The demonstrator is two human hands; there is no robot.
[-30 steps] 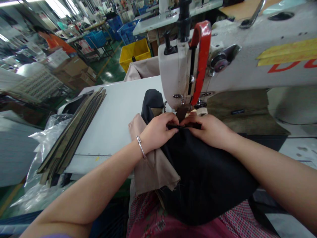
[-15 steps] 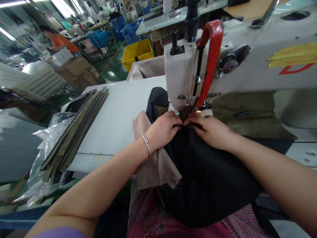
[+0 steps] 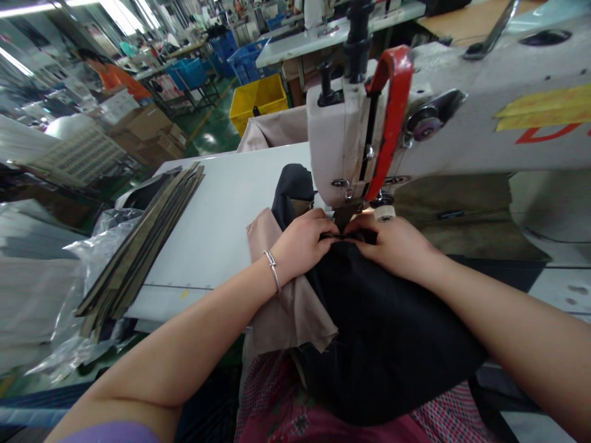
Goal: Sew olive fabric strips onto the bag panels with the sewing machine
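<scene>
- Black cloth is pinched by the fingers of the left hand and right hand, just below the sewing machine head.
- Beige cloth is draped left of the machine head, beneath the left wrist.

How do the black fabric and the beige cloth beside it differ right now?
The black fabric is the larger, spreading over the lap; the beige cloth is a smaller piece. The left hand and right hand pinch the black fabric near its top, while the beige cloth passes beneath the left wrist, unpinched as far as visible. Both hang down toward the lap.
</scene>
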